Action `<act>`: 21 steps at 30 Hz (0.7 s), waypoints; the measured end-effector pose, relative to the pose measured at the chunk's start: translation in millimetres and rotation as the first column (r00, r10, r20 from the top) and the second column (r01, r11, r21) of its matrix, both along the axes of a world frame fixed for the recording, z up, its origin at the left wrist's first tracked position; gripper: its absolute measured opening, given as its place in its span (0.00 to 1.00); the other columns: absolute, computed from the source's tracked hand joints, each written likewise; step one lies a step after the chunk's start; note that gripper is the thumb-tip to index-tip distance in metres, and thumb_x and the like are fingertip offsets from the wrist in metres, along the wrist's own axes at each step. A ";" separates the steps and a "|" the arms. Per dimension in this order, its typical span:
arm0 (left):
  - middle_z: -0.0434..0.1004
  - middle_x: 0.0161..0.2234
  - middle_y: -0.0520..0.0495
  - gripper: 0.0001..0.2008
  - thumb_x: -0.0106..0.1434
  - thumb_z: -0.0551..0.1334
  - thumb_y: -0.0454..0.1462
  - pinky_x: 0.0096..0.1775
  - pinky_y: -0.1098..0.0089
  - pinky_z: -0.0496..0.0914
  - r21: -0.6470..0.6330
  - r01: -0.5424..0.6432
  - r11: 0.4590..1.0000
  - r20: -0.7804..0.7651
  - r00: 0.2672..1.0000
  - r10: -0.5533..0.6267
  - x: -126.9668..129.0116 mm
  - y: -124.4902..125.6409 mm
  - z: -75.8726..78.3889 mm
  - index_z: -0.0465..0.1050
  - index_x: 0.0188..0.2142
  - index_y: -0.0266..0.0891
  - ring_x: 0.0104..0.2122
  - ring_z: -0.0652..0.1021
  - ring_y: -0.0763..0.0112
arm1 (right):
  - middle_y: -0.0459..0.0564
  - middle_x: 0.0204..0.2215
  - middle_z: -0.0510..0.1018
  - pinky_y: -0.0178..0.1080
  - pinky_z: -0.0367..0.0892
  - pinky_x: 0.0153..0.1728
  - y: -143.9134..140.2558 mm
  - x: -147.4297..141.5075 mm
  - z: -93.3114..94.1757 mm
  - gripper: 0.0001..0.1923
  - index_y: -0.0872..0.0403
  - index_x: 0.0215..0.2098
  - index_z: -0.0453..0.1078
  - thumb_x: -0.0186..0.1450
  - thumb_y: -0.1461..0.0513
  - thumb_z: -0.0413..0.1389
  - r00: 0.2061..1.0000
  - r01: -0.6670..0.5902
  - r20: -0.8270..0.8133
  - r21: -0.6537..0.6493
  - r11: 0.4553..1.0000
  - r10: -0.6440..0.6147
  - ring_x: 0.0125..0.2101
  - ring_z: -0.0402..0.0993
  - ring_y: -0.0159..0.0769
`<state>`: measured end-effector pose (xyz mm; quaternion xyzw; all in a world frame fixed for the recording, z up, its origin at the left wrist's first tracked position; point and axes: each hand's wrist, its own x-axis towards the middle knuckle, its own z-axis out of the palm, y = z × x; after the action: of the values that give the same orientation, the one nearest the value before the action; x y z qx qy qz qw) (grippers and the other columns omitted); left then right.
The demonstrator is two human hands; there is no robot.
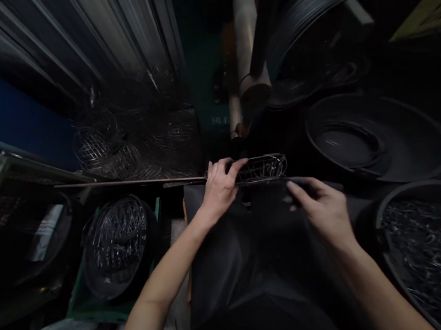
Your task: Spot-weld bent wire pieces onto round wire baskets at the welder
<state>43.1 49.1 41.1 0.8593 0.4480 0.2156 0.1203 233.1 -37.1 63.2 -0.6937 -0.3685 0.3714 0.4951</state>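
Observation:
In the dim head view, my left hand (220, 187) has its fingers curled over the left end of a shiny metal wire basket (267, 167). The basket lies on its side, just beyond the edge of a black sheet or apron (257, 237) over my lap. Lower and to the right, my right hand (324, 207) is closed in a pinch, a little apart from the basket. Whatever lies between its thumb and fingers is too dark and blurred to name.
A black tub of small metal pieces (440, 258) stands at the right, below a wide dark basin (387, 161). At left, a black bucket of wire parts (119, 242) sits in a green crate (79, 304). Machine cylinders (247, 32) hang ahead; wire pieces (118, 153) pile behind a thin ledge (131, 181).

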 end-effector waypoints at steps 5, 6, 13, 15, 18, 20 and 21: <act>0.63 0.50 0.42 0.28 0.59 0.52 0.25 0.59 0.48 0.57 0.096 -0.015 0.995 -0.083 0.996 0.023 2.2 -2.1 5.7 0.59 0.58 0.45 0.53 0.68 0.63 | 0.47 0.21 0.75 0.35 0.67 0.23 47.9 -21.7 -6.4 0.18 0.56 0.31 0.71 0.53 0.50 0.61 0.994 -0.100 -0.047 -0.017 0.995 0.099 0.21 0.71 0.33; 0.63 0.50 0.42 0.27 0.60 0.52 0.25 0.59 0.48 0.57 0.109 -0.017 0.994 -0.092 0.995 0.027 1.7 -1.7 6.4 0.60 0.58 0.45 0.52 0.68 0.62 | 0.47 0.23 0.76 0.35 0.67 0.24 51.8 -24.7 -10.4 0.17 0.55 0.31 0.71 0.54 0.50 0.60 0.996 -0.087 0.014 0.001 0.996 0.087 0.22 0.71 0.33; 0.63 0.50 0.43 0.28 0.59 0.53 0.25 0.59 0.49 0.58 0.123 -0.050 0.991 -0.045 0.997 0.056 -3.7 5.6 6.2 0.59 0.58 0.46 0.52 0.68 0.64 | 0.48 0.28 0.77 0.35 0.66 0.32 55.1 -50.3 -21.6 0.16 0.54 0.34 0.71 0.62 0.50 0.53 0.910 -0.048 0.412 0.221 0.974 -0.049 0.27 0.72 0.34; 0.63 0.50 0.44 0.29 0.59 0.53 0.25 0.59 0.49 0.58 0.126 -0.049 0.991 -0.015 0.999 0.052 -4.4 7.6 4.8 0.59 0.58 0.46 0.52 0.68 0.64 | 0.48 0.29 0.77 0.35 0.66 0.33 56.7 -54.4 -23.9 0.15 0.54 0.34 0.71 0.63 0.51 0.53 0.895 -0.030 0.436 0.270 0.962 -0.095 0.29 0.72 0.34; 0.63 0.50 0.44 0.30 0.57 0.53 0.24 0.59 0.49 0.58 0.134 -0.052 0.990 0.029 0.998 0.049 -4.5 11.0 1.5 0.58 0.58 0.46 0.52 0.68 0.65 | 0.49 0.30 0.78 0.34 0.66 0.34 60.9 -56.3 -26.6 0.15 0.55 0.34 0.71 0.63 0.51 0.53 0.884 -0.014 0.449 0.301 0.953 -0.128 0.29 0.73 0.34; 0.63 0.49 0.44 0.30 0.56 0.53 0.23 0.59 0.49 0.58 0.150 -0.059 0.987 0.053 0.997 0.051 -4.3 14.0 -0.9 0.59 0.58 0.45 0.52 0.68 0.65 | 0.49 0.30 0.78 0.35 0.66 0.34 63.5 -56.5 -27.1 0.15 0.55 0.34 0.71 0.63 0.51 0.53 0.883 -0.020 0.453 0.302 0.953 -0.125 0.30 0.73 0.34; 0.63 0.49 0.44 0.30 0.56 0.54 0.23 0.59 0.49 0.58 0.161 -0.061 0.985 0.061 0.997 0.052 -4.1 15.7 -1.9 0.59 0.57 0.45 0.52 0.68 0.65 | 0.49 0.30 0.77 0.35 0.66 0.34 64.6 -56.6 -27.1 0.15 0.55 0.34 0.71 0.63 0.51 0.53 0.883 -0.021 0.453 0.302 0.953 -0.125 0.30 0.73 0.34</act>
<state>39.0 64.8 39.2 0.8467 0.4495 0.2789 0.0563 176.5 27.5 36.0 -0.6896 -0.5095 0.1200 0.5005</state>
